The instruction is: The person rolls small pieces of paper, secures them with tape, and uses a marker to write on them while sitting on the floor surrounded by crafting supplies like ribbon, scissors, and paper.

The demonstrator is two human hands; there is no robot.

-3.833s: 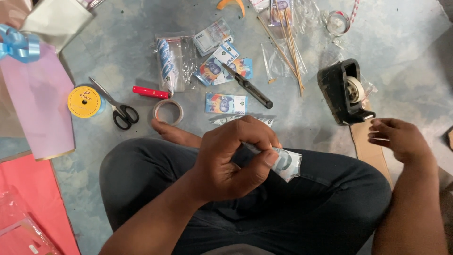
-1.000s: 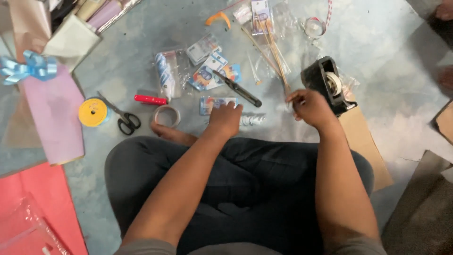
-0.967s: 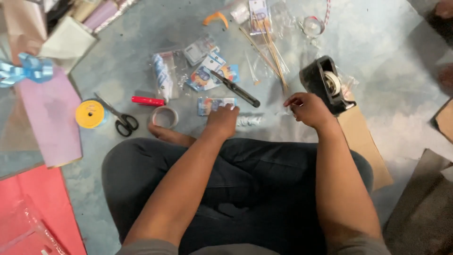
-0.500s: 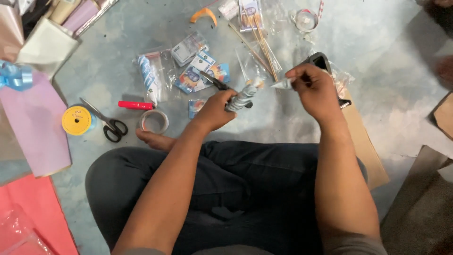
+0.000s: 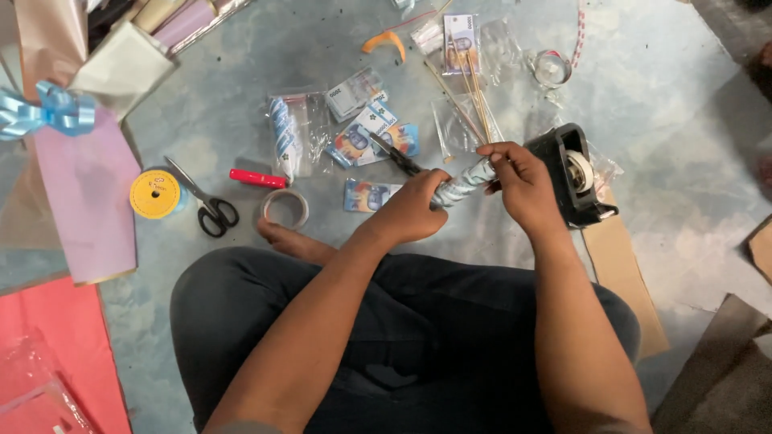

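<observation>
A rolled banknote in clear wrap [image 5: 465, 186] is held up over the floor between both hands. My left hand [image 5: 412, 210] grips its lower end. My right hand [image 5: 519, 181] pinches its upper end, right next to the black tape dispenser [image 5: 572, 175]. I sit cross-legged in dark trousers, with one bare foot [image 5: 283, 238] showing beside a clear tape roll [image 5: 285, 208].
Scattered on the grey floor: black scissors [image 5: 205, 204], a yellow ribbon spool [image 5: 154, 194], a red cutter [image 5: 257, 178], bagged banknotes [image 5: 366, 133], wooden skewers [image 5: 466, 96], a blue bow [image 5: 50, 110], pink paper sheets [image 5: 84, 193], red plastic [image 5: 48, 345], cardboard [image 5: 623, 273].
Both hands reached forward to the floor, picked up the rolled note and raised it. My right hand has moved from the dispenser onto the roll's upper end.
</observation>
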